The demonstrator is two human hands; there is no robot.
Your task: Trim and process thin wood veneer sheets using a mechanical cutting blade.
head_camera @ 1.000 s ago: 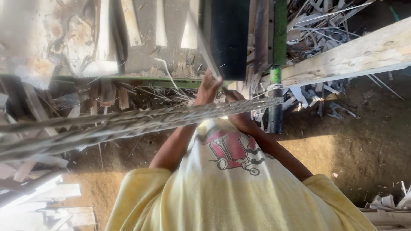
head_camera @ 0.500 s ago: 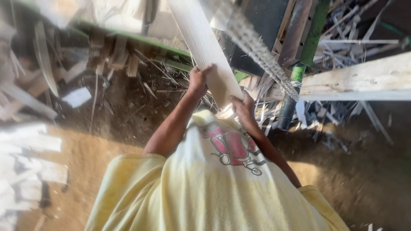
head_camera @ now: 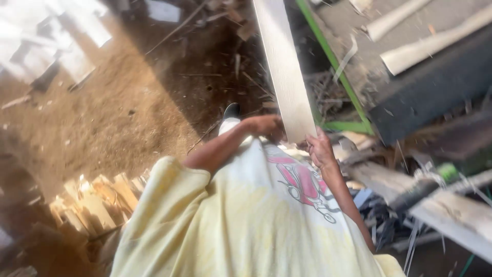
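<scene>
A long pale wooden plank (head_camera: pixel 283 66) runs from the top of the view down to my waist. My left hand (head_camera: pixel 266 126) grips its near end on the left side. My right hand (head_camera: pixel 320 149) holds the same end from the right, fingers against the edge. Below the hands I see my yellow shirt (head_camera: pixel 241 225) with a red print, and one dark shoe (head_camera: pixel 231 110) on the ground.
A green-framed machine table (head_camera: pixel 338 66) with a dark belt (head_camera: pixel 435 87) and pale offcuts stands at the right. Wood scraps and a beam (head_camera: pixel 451 210) lie at the lower right. A pile of short wood pieces (head_camera: pixel 97 200) lies at the lower left on sawdust ground.
The view has swung left and the plank now points up and away. Both hands stay on the plank's near end. The thin strip seen earlier is gone from view.
</scene>
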